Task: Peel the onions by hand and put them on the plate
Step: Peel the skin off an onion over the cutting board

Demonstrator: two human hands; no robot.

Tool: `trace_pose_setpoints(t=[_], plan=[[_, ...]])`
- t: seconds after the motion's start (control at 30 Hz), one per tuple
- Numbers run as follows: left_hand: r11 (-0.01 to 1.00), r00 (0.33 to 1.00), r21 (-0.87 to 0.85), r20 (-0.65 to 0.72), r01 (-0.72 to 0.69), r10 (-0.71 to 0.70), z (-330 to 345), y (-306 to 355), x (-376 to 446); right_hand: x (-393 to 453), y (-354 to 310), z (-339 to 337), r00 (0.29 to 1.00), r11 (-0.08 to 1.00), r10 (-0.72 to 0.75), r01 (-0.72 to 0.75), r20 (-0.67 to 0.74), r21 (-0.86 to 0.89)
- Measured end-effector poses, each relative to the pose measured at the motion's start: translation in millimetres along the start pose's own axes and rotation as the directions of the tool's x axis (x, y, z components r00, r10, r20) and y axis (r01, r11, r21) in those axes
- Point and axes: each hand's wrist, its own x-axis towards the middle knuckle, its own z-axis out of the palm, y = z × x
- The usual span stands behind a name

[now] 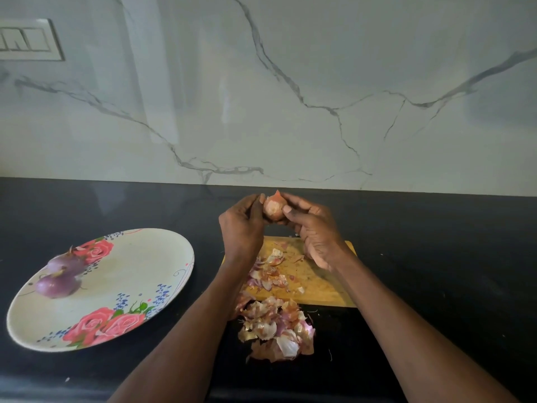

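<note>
While both hands point(242, 225) grip onion point(274, 209)

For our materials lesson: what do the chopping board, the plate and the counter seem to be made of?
Chopping board: likely wood, matt, with a yellow-brown grained, scuffed face.
Plate: possibly melamine or glazed ceramic; smooth cream surface with printed roses, which one cannot be told.
Counter: probably polished black stone; it shows faint reflections.
</note>
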Motion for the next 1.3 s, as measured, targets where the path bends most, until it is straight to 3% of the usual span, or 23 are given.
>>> trace_pose_setpoints(t=[0.17, 0.37, 0.47, 0.57, 0.87, 1.13, 1.3], plan=[[0.991, 0.995, -0.088, 0.017, 0.101, -0.1, 1, -4, 5, 0, -7, 1, 0.999, 0.996, 0.025, -0.027, 0.023, 0.081], [0.936, 0.955, -0.202, 0.14, 0.287, -0.262, 1, 6, 7, 3, -10, -1, 0.997, 0.98, 0.071, -0.064, -0.03, 0.189], [0.937, 0.951, -0.247, 0.243, 0.249, -0.189, -1, 9, 7, 2, -11, -2, 0.996, 0.966, 0.083, -0.072, -0.036, 0.25], [0.981, 0.946, -0.137, 0.311, 0.138, -0.09, 1, 4, 4, 0, -13, -2, 0.996, 0.953, 0.079, -0.068, -0.027, 0.295], [0.965, 0.982, -0.245, 0.185, 0.088, -0.043, 3, 2, -3, -1, -11, 4, 0.996, 0.952, 0.08, -0.064, -0.042, 0.299], [0.999, 1.0, -0.042, -0.005, -0.031, 0.031, 4, -3, 0, -3, -8, 5, 0.992, 0.944, 0.121, -0.127, 0.038, 0.305], [0.999, 0.999, 0.032, -0.013, -0.038, 0.039, 5, -3, 2, -2, -6, 5, 0.988, 0.934, 0.13, -0.15, 0.082, 0.326]])
